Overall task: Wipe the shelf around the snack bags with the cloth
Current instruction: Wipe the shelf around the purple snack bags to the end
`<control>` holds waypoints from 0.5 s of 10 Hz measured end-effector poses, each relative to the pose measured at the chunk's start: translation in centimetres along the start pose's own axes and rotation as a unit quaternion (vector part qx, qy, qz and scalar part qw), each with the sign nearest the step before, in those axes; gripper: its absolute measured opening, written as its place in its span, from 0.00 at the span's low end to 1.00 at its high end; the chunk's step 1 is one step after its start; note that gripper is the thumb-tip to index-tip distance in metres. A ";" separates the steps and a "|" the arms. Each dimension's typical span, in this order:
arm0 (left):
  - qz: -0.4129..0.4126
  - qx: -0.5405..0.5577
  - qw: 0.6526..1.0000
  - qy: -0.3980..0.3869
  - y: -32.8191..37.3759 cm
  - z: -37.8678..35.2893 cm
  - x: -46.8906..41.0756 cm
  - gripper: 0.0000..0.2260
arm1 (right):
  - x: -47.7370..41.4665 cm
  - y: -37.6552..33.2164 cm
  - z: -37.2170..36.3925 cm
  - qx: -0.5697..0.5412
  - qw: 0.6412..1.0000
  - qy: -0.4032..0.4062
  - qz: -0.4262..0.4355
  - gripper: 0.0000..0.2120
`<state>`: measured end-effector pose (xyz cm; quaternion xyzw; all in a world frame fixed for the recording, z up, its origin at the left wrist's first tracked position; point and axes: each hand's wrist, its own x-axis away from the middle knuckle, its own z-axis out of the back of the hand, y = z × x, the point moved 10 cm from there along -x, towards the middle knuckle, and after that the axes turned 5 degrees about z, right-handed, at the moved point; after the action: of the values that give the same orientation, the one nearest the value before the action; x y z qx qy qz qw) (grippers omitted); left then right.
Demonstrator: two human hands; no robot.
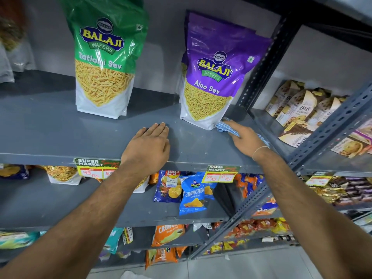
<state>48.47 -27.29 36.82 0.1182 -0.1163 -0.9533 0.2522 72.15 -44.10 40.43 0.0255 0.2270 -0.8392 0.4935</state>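
Blue-and-white checked cloth (229, 128) lies flat on the grey shelf (50, 127), pinned under the right hand (242, 138); its far corner touches the lower right corner of the purple bag (217, 77). The hand presses palm-down on the cloth, fingers extended toward that bag, not curled round anything. A thin bracelet (259, 150) circles the wrist.

Left hand (150, 147) rests on the bare shelf left of the purple bag, at the front edge, palm down, fingers together, holding nothing. Both forearms reach up from below.

Purple bag reads "BALAJI WAFERS Aloo Sev". Left of it, well apart, stands a green bag (104, 57): "BALAJI WAFERS Ratlami Sev". Below the purple bag, on the shelf lip, a price tag (221, 174) reads "SUPER MARKET". On the lower shelf, a blue packet (192, 195) reads "BALAJI CRUNCHEM".
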 end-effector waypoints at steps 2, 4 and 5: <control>0.001 0.001 1.000 0.004 0.0 0.1 -0.1 0.26 | 2.0 -0.6 0.0 -0.029 0.998 -0.027 0.043 0.23; 0.001 -0.001 1.000 0.007 -0.1 -0.1 -0.1 0.26 | 6.2 -6.6 -1.4 -0.062 0.987 -0.095 0.115 0.29; 0.001 -0.002 1.000 0.007 -0.1 0.0 -0.1 0.26 | 8.1 -10.4 -3.0 -0.091 0.972 -0.141 0.167 0.33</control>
<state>48.52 -27.15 36.79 0.1243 -0.1126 -0.9524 0.2546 58.75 -45.26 39.32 -0.1010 0.2229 -0.7159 0.6539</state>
